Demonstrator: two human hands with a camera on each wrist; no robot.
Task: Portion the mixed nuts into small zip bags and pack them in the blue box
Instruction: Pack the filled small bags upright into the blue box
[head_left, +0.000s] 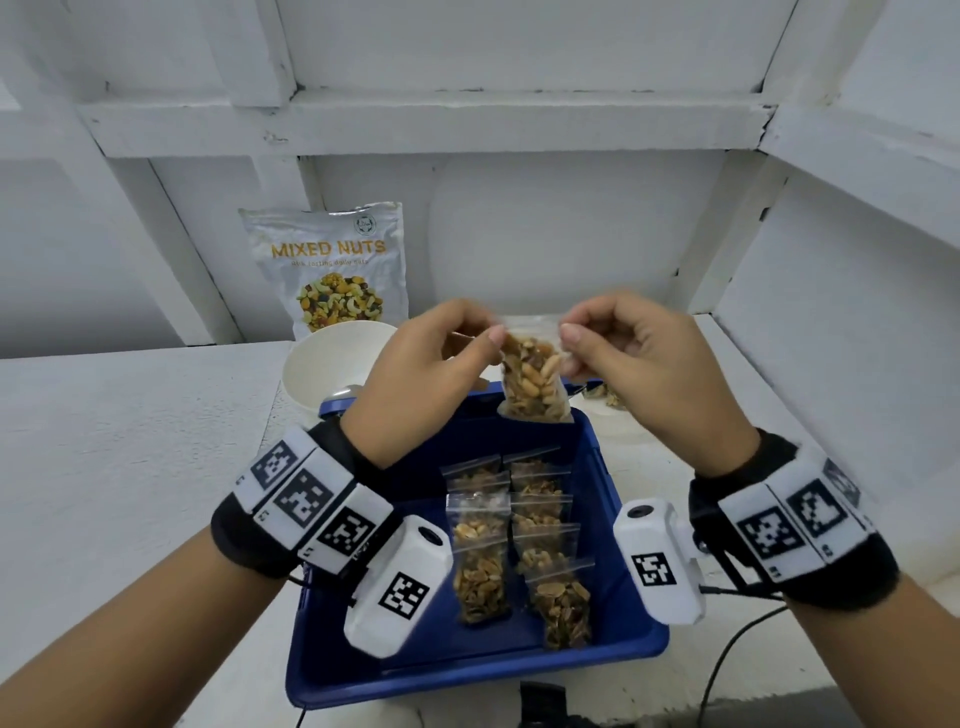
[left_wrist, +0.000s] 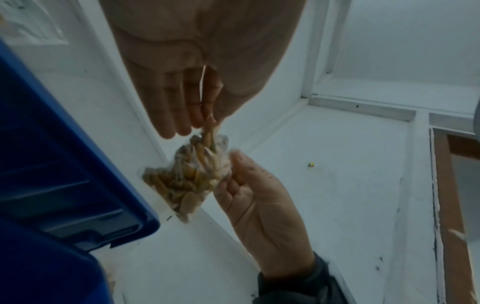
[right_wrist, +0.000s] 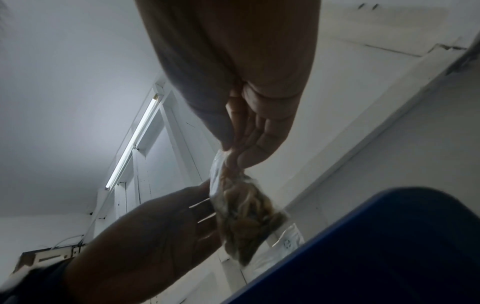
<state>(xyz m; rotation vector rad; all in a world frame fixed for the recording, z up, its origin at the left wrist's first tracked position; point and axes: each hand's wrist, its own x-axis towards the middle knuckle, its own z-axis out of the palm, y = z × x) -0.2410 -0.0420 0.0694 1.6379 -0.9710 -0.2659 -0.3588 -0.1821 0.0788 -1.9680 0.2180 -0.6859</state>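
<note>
While our left hand (head_left: 415, 364) pinches the top left corner of a filled zip bag (head_left: 535, 384), thumb against curled fingers, our right hand (head_left: 634, 353) pinches the top right corner the same way, the rest of its fingers curled in. The bag hangs between the two hands, in the air above the far edge of the blue box (head_left: 322, 670), its bottom corner level with the box's far rim in the head view. It is clear and holds nuts nearly to the top; we cannot tell whether its zip strip is pressed closed.

The box sits on the white worktop (head_left: 130, 441) at its near edge. Inside it lie packed bags (head_left: 511, 540) in two rows running from the far side toward us, overlapping one another.

Just beyond the far left corner of the box stands a white bowl (head_left: 332, 358), touching or nearly touching it. Behind the bowl, the mixed nuts pouch (head_left: 327, 260) leans upright against the back wall. To the right of the box's far edge, loose nuts (head_left: 610, 397) lie on the worktop, partly hidden by our right hand. A black cable (head_left: 727, 654) trails over the near right part of the worktop.
</note>
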